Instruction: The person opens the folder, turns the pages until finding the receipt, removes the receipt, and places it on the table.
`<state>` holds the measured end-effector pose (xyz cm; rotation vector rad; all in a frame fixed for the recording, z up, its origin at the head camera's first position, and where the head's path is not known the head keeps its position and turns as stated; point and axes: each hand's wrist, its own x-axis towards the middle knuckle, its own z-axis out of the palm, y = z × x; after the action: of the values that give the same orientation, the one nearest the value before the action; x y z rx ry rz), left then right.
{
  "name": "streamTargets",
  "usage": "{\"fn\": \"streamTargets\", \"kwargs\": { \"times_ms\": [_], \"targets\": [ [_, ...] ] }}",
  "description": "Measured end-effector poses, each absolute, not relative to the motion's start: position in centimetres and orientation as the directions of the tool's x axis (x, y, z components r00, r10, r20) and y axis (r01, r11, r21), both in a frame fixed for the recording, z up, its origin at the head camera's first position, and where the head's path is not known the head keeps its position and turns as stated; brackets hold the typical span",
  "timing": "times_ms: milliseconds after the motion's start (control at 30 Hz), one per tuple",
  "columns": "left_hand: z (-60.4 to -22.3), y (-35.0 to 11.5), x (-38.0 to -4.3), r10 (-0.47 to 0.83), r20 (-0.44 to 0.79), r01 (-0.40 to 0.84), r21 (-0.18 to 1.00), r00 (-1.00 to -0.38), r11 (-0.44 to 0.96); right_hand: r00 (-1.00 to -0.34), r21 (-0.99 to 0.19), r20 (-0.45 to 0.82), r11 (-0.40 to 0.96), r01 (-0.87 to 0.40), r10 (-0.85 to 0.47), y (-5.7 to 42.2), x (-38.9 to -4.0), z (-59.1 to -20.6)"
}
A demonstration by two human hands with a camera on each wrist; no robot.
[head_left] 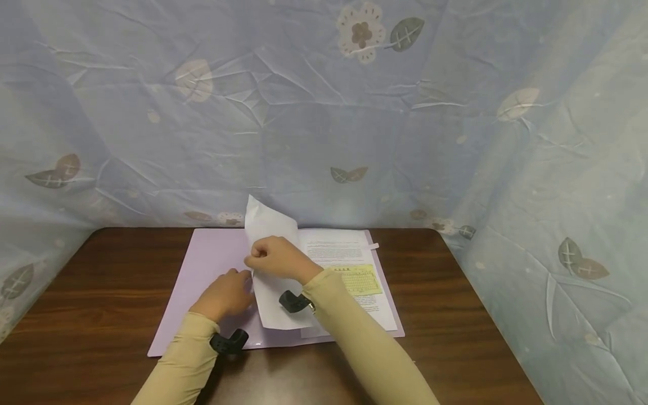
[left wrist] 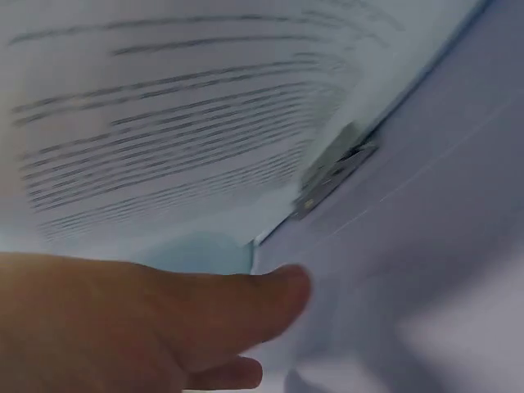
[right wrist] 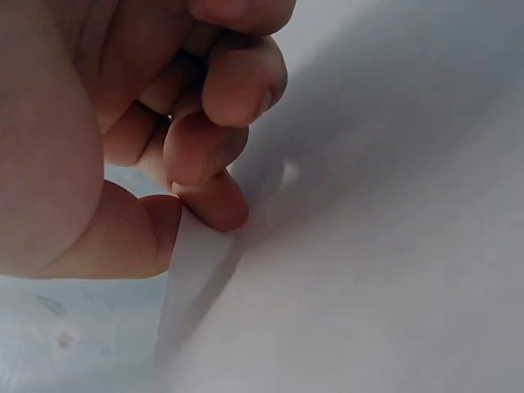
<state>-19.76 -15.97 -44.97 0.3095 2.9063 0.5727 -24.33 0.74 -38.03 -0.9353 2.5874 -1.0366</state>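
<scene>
My right hand (head_left: 280, 260) pinches the left edge of a white sheet (head_left: 273, 223) between thumb and finger, and the sheet stands raised and slightly curved. It belongs to papers inside a lilac folder (head_left: 215, 247), which lies spread on the table. Beside the raised sheet, my left hand (head_left: 228, 293) is over the folder's left cover. The left wrist view shows one of its fingers (left wrist: 246, 301) extended near a metal clip (left wrist: 334, 173) at the folder's fold, with no contact visible. Printed lines cover the sheet's underside. The left hand's other fingers are mostly hidden.
A printed page (head_left: 334, 252) lies on the folder's right side, with a yellow slip (head_left: 360, 280) on it. A small white tab (head_left: 373, 246) sticks out at the right edge. The brown wooden table (head_left: 445, 315) meets a patterned curtain (head_left: 304, 140) behind.
</scene>
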Motion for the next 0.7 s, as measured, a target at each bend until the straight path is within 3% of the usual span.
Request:
{"fn": "streamTargets", "kwargs": {
  "times_ms": [233,467,700],
  "targets": [
    [-43.8,-19.1,-20.8,0.131,-0.021,0.101,0.526,-0.991,0.845,-0.821,-0.592,0.024,0.654,-0.472,-0.571,-1.4,-24.0,-39.3],
    [-42.8,-21.0,-21.0,-0.104,0.15,0.037,0.723,-0.983,0.69,-0.874,-0.361,0.067,0.805,-0.471,-0.481,-3.9,-23.2,-39.8],
    [-42.8,-20.7,-21.4,-0.11,0.085,0.005,0.812,-0.99,0.583,-0.862,-0.176,0.107,0.843,-0.508,-0.496,-5.7,-22.5,-40.4]
  ]
}}
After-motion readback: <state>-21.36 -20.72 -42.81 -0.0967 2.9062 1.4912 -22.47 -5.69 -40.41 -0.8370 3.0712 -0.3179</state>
